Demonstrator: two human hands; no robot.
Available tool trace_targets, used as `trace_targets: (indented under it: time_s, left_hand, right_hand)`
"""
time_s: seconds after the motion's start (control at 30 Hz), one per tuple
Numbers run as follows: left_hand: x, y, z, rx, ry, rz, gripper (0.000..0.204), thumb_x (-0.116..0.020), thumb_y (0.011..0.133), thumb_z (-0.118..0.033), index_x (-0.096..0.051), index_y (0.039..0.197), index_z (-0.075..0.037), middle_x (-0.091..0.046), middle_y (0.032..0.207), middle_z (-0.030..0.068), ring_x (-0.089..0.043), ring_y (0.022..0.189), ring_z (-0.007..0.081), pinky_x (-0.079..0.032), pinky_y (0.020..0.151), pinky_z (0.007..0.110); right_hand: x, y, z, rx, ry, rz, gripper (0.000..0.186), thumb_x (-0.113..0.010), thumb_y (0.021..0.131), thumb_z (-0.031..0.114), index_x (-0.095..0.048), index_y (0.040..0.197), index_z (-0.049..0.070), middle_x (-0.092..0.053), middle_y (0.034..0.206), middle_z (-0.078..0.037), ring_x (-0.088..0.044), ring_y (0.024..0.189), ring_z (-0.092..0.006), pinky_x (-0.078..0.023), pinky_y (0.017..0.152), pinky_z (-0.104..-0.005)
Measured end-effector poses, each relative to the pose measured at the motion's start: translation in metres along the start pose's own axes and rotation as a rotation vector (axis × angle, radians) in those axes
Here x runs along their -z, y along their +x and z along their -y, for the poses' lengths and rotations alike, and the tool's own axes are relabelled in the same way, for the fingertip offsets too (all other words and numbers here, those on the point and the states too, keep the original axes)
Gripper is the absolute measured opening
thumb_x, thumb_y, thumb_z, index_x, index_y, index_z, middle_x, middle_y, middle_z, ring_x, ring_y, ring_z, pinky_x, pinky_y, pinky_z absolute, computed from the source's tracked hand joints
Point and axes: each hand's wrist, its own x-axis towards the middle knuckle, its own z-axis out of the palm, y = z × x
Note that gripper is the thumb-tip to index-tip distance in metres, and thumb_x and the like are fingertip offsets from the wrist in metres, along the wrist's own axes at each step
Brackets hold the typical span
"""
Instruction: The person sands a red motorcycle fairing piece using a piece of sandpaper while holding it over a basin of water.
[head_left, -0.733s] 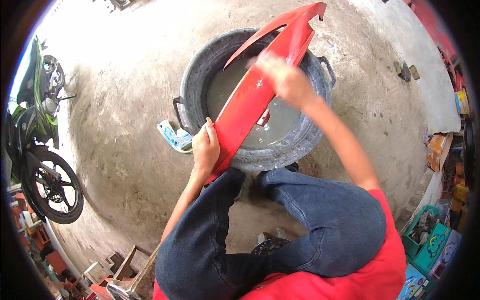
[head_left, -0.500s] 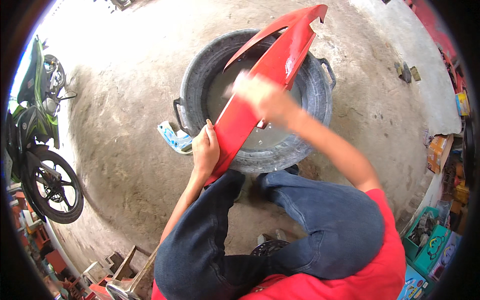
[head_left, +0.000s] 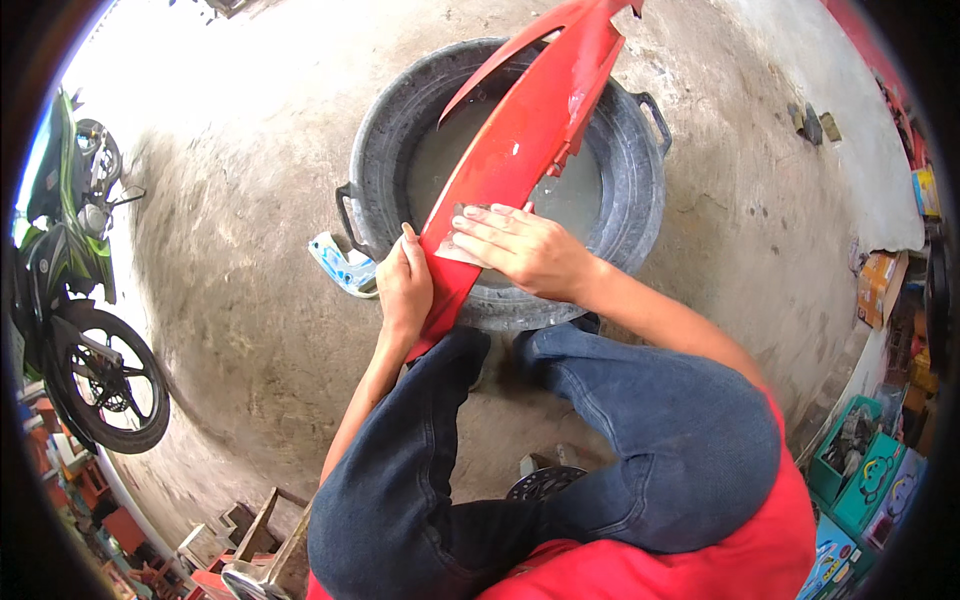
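A long red motorcycle body panel (head_left: 520, 130) slants from my left knee up over a dark grey tub (head_left: 380, 150) of cloudy water (head_left: 575, 200). My left hand (head_left: 405, 290) is closed around the panel's left edge near its lower end, thumb pointing up. Flat against the panel's lower face, my right hand (head_left: 525, 250) presses a piece of sandpaper (head_left: 458, 247); its pale edge and a dark corner stick out past the fingers. Wet glints show on the red surface. The panel's underside is hidden.
A small blue-and-white piece (head_left: 340, 265) lies on the concrete floor left of the tub. Further left stands a motorcycle (head_left: 95, 330). A wooden stool (head_left: 262, 545) is at lower left, teal boxes (head_left: 850, 470) at lower right. A brake disc (head_left: 545, 482) lies between my legs.
My right hand has slid down the panel toward its lower end and is no longer blurred. My left hand keeps its grip, and the panel's top has shifted slightly up and left.
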Motion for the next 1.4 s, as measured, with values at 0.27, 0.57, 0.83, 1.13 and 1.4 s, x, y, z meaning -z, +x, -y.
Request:
trace_targets:
  time_s: [0.27, 0.57, 0.83, 1.13, 1.4]
  left_hand:
    - [0.001, 0.001, -0.004, 0.125, -0.025, 0.062, 0.057, -0.037, 0.117, -0.038, -0.068, 0.099, 0.007, -0.067, 0.076, 0.0147, -0.058, 0.072, 0.0186, -0.049, 0.070, 0.039]
    - [-0.003, 0.001, 0.000, 0.001, -0.052, -0.054, 0.055, -0.038, 0.117, -0.034, -0.063, 0.090, 0.007, -0.059, 0.068, 0.0206, -0.053, 0.063, 0.0250, -0.044, 0.064, 0.043]
    - [0.000, 0.000, -0.007, 0.045, -0.039, -0.019, 0.055, -0.038, 0.117, -0.035, -0.063, 0.090, 0.007, -0.060, 0.068, 0.0208, -0.054, 0.062, 0.0266, -0.044, 0.064, 0.044]
    - [0.003, 0.000, 0.000, 0.022, -0.025, -0.035, 0.052, -0.039, 0.116, -0.031, -0.063, 0.089, 0.007, -0.060, 0.068, 0.0253, -0.057, 0.060, 0.0355, -0.042, 0.061, 0.048]
    - [-0.001, 0.000, 0.006, 0.000, -0.053, -0.041, 0.049, -0.040, 0.115, -0.027, -0.063, 0.089, 0.007, -0.060, 0.070, 0.0280, -0.056, 0.061, 0.0425, -0.042, 0.061, 0.049]
  right_hand:
    - [-0.001, -0.037, 0.005, -0.310, -0.001, -0.211, 0.042, -0.063, 0.097, 0.007, -0.065, 0.139, 0.003, -0.063, 0.148, -0.014, -0.057, 0.141, -0.0294, -0.043, 0.119, -0.0465]
    - [0.050, 0.000, -0.116, -0.571, 0.066, -0.730, 0.030, -0.062, 0.103, 0.009, -0.069, 0.132, 0.004, -0.068, 0.137, -0.018, -0.063, 0.132, -0.0326, -0.052, 0.109, -0.0427]
    - [0.002, -0.018, -0.056, -0.428, 0.041, -0.317, 0.037, -0.065, 0.099, 0.008, -0.068, 0.134, 0.002, -0.067, 0.142, -0.015, -0.059, 0.138, -0.0325, -0.045, 0.119, -0.0469]
    - [0.006, -0.002, -0.048, -0.165, -0.116, -0.191, 0.040, -0.053, 0.100, 0.013, -0.068, 0.136, 0.003, -0.070, 0.136, -0.016, -0.066, 0.128, -0.0309, -0.050, 0.113, -0.0451]
    - [0.011, 0.004, -0.045, -0.123, -0.071, -0.075, 0.046, -0.052, 0.095, 0.010, -0.065, 0.139, 0.001, -0.066, 0.143, -0.019, -0.062, 0.136, -0.0302, -0.045, 0.119, -0.0459]
